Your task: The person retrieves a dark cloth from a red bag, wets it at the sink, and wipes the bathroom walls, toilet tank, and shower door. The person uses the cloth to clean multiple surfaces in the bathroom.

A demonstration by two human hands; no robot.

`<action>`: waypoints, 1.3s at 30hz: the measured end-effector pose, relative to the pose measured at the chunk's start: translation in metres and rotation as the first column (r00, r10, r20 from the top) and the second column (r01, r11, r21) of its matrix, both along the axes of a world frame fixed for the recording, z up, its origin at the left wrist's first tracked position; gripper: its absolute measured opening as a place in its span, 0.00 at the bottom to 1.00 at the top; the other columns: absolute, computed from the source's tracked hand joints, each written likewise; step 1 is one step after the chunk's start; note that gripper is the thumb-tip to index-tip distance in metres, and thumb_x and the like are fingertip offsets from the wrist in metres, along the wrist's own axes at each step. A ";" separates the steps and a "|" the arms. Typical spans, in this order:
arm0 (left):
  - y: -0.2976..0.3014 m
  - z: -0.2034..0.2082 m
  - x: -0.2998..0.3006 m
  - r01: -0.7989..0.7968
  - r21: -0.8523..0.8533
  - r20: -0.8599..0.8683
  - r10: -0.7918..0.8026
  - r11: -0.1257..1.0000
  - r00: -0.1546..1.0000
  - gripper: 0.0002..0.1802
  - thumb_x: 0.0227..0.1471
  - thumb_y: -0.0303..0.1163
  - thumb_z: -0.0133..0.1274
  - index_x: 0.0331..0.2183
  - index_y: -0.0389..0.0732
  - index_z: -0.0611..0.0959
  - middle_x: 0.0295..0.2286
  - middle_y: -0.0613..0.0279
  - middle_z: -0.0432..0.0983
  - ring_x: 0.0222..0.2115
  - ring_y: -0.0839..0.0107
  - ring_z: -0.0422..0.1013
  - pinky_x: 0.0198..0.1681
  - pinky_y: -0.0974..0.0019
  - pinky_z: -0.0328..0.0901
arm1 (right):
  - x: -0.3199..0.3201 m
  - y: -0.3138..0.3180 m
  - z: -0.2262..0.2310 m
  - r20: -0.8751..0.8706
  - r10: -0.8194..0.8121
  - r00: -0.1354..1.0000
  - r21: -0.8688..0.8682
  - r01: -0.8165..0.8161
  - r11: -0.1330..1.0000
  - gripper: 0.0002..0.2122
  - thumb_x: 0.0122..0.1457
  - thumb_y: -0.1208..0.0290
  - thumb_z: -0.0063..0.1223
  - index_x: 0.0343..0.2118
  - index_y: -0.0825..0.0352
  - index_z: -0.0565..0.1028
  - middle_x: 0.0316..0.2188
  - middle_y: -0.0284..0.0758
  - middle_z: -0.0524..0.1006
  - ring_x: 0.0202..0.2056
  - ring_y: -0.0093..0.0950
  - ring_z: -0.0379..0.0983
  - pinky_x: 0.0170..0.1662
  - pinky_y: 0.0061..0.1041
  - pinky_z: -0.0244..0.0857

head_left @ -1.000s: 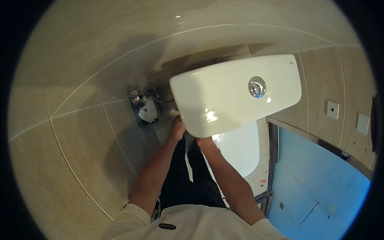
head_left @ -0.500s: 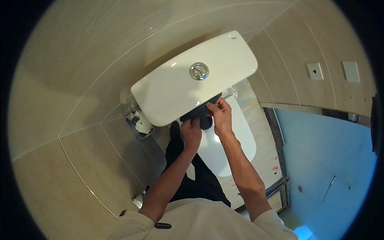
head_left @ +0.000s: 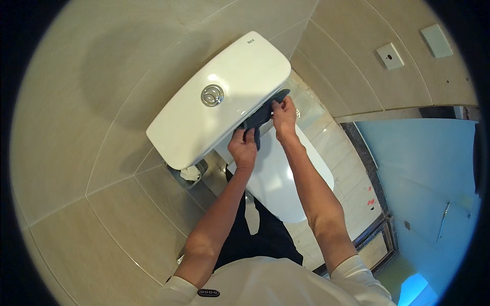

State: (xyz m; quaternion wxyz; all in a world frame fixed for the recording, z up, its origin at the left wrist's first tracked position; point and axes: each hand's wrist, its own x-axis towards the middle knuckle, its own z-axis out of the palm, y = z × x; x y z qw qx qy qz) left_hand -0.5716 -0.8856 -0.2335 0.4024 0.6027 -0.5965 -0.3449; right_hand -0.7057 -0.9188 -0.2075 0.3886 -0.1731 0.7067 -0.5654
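Both my hands grip a dark grey cloth (head_left: 259, 117) along the front edge of a white toilet tank (head_left: 219, 97). My left hand (head_left: 243, 149) pinches its lower left end, where a fold hangs down between the fingers. My right hand (head_left: 284, 116) has fingers and thumb closed on the upper right part, and a tip of cloth sticks out past them. A round chrome flush button (head_left: 212, 95) sits in the tank lid. Below my forearms lies the closed white toilet lid (head_left: 286, 178). The tank edge hides part of the cloth.
Beside the tank's left end stands a waste bin (head_left: 198, 173) with crumpled white paper in it. Tiled walls (head_left: 148, 66) close in at the back and left. A pale blue door (head_left: 423, 168) is at the right, and wall plates (head_left: 390, 55) are at upper right.
My view has turned, so the tank appears further left and steeper. The cloth shows more in front of the tank, and my hands are a little further apart, still holding it.
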 end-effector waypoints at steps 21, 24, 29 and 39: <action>0.014 -0.121 0.069 0.185 0.359 0.248 -0.285 0.915 0.926 0.21 0.49 0.36 0.54 0.42 0.32 0.76 0.39 0.43 0.74 0.43 0.48 0.68 0.50 0.56 0.59 | 0.042 0.013 -0.188 -0.059 0.052 0.997 0.181 -0.040 0.983 0.15 0.51 0.68 0.52 0.40 0.70 0.70 0.34 0.43 0.77 0.37 0.36 0.75 0.41 0.32 0.67; 0.016 -0.115 0.054 0.229 0.212 0.199 -0.272 0.950 0.941 0.25 0.49 0.42 0.53 0.43 0.32 0.76 0.41 0.42 0.73 0.44 0.45 0.66 0.51 0.53 0.58 | 0.019 0.011 -0.180 -0.024 0.147 0.989 0.065 -0.145 0.987 0.18 0.51 0.62 0.55 0.42 0.68 0.71 0.37 0.41 0.77 0.40 0.34 0.74 0.42 0.28 0.67; 0.023 -0.127 0.096 0.239 0.250 0.240 -0.299 0.938 0.924 0.21 0.49 0.38 0.52 0.42 0.33 0.77 0.40 0.43 0.73 0.43 0.45 0.67 0.48 0.51 0.60 | 0.047 0.041 -0.239 -0.160 0.294 0.942 0.219 -0.257 0.941 0.22 0.51 0.57 0.53 0.47 0.64 0.70 0.41 0.39 0.75 0.45 0.35 0.71 0.45 0.30 0.65; 0.067 -0.146 0.180 0.101 0.581 0.445 -0.420 0.808 0.791 0.14 0.51 0.30 0.50 0.40 0.37 0.80 0.38 0.46 0.75 0.39 0.47 0.69 0.43 0.49 0.64 | 0.177 0.079 -0.230 -0.349 0.536 0.768 0.238 -0.481 0.844 0.20 0.54 0.63 0.47 0.50 0.64 0.68 0.47 0.37 0.72 0.56 0.38 0.56 0.58 0.42 0.47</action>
